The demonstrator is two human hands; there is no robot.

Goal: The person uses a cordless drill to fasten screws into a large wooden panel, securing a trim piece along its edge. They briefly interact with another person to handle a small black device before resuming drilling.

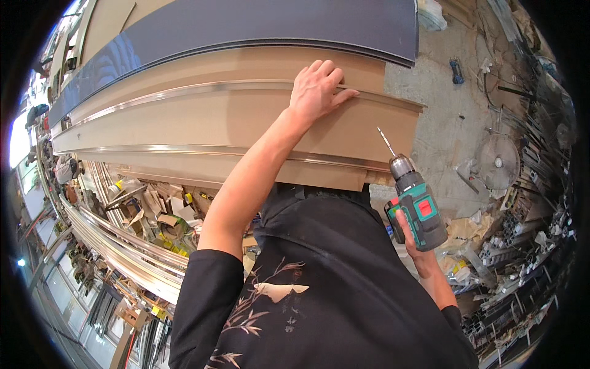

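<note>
I'm gripping the drill point(420, 215) in my right hand point(411, 240) near the right end of the brown panel point(258, 120), apparently steadying a metal strip point(246, 85) under my curled left hand point(314, 92), hold unclear, the next move likely calling for aiming the bit point(386, 141).

Long brown panel point(362, 132), metal-edged, lies lengthwise, overhanging the worktop's point(364, 69) right edge. Green-and-black drill point(435, 226), bit point(386, 141) fitted, is held tilted beyond the near right corner.

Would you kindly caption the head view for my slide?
Left hand on metal strip, right hand holding a drill.
</note>
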